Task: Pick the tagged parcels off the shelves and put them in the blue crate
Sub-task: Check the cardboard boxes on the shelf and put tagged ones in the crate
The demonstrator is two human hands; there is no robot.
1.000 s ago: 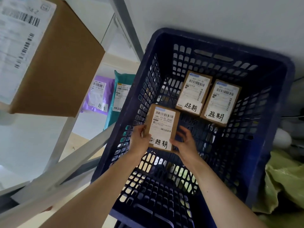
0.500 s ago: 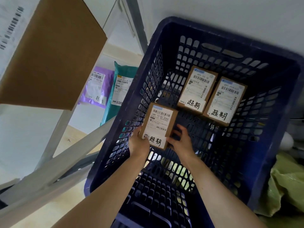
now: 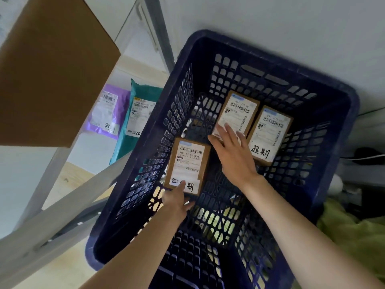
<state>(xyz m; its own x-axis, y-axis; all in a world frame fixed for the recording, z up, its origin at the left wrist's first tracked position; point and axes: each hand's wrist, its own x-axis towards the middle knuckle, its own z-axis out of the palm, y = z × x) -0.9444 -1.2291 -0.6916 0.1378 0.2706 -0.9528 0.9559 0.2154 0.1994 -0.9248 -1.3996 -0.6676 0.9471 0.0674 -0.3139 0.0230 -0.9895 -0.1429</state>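
The blue crate (image 3: 325,155) holds three small brown parcels with white labels and handwritten tags. The nearest parcel (image 3: 188,161) lies at the crate's left side; my left hand (image 3: 177,200) holds its near edge, thumb on the tag. My right hand (image 3: 234,155) is spread flat, fingertips resting on the near end of the middle parcel (image 3: 239,110). The third parcel (image 3: 269,132) lies beside it on the right, untouched.
A large brown box (image 3: 52,69) sits on the shelf at upper left. A purple mailer (image 3: 106,110) and a teal mailer (image 3: 138,117) stand on a lower shelf behind grey shelf rails (image 3: 62,207). Green bags (image 3: 354,228) lie at right.
The parcel held by both hands now lies on the crate floor at the left. My right hand has let go of it and reached forward onto the middle parcel.
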